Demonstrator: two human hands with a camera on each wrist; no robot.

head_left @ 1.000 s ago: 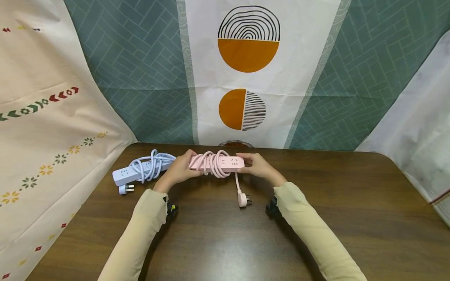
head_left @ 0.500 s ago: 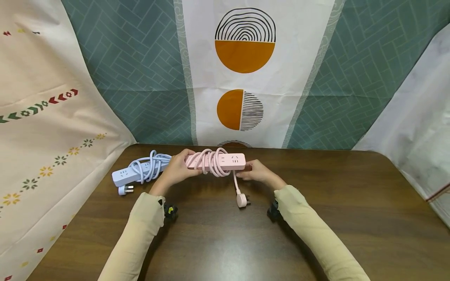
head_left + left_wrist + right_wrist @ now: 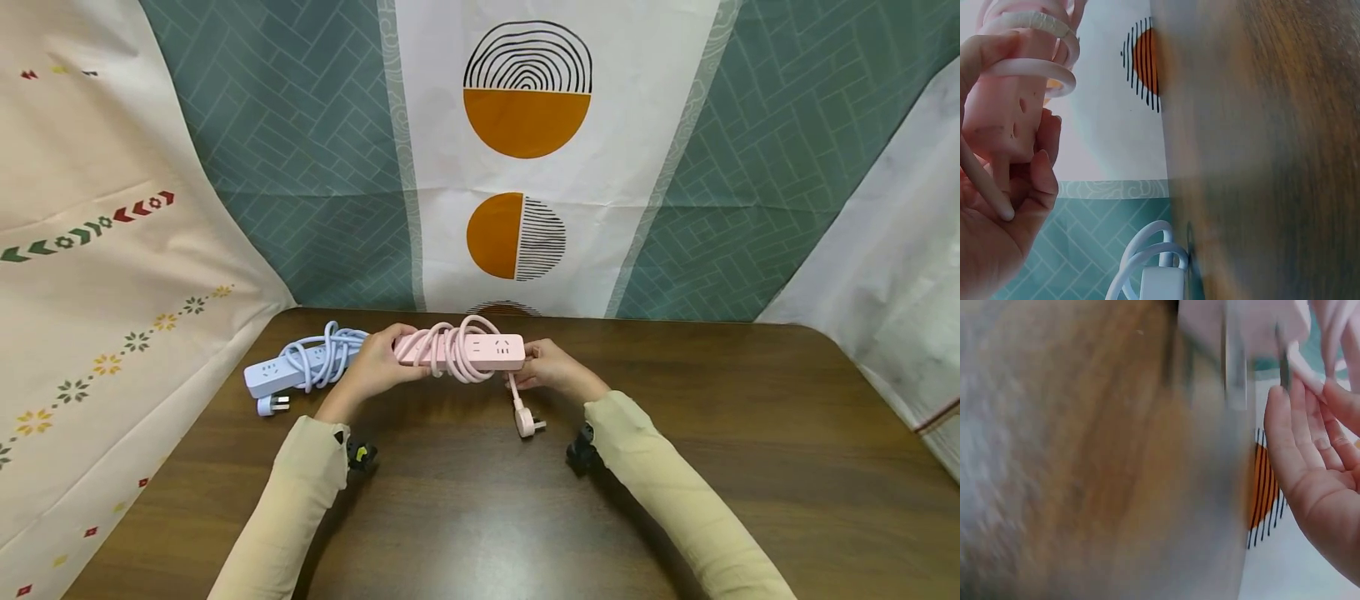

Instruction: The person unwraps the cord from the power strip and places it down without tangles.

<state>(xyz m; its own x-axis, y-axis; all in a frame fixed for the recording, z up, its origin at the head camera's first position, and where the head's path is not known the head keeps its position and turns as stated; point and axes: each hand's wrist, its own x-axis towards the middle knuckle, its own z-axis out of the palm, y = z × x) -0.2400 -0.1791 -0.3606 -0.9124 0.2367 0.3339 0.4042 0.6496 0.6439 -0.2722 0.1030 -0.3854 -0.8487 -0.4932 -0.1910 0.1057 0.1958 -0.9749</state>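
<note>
A pink power strip (image 3: 498, 352) with its cord wound round the middle is held up near the back of the table. My left hand (image 3: 375, 364) grips its left end; in the left wrist view, fingers (image 3: 1047, 178) wrap round that end. At the other end, my right hand (image 3: 553, 367) pinches the loose pink cord (image 3: 1305, 367) between thumb and fingers, as the right wrist view shows. From this cord hangs a pink plug (image 3: 525, 422), its pins pointing right. Much of the strip's left end is hidden behind the left hand in the head view.
A light blue power strip (image 3: 272, 377) with a coiled cord lies at the back left, beside my left wrist, its plug (image 3: 267, 406) in front of it. Brown wooden table (image 3: 712, 433) spreads to the right. Patterned cloth (image 3: 675, 250) hangs along the back edge.
My right hand has let go of the pink strip's right end and moved down to its loose cord. The hanging plug has swung slightly right. The left hand keeps its grip.
</note>
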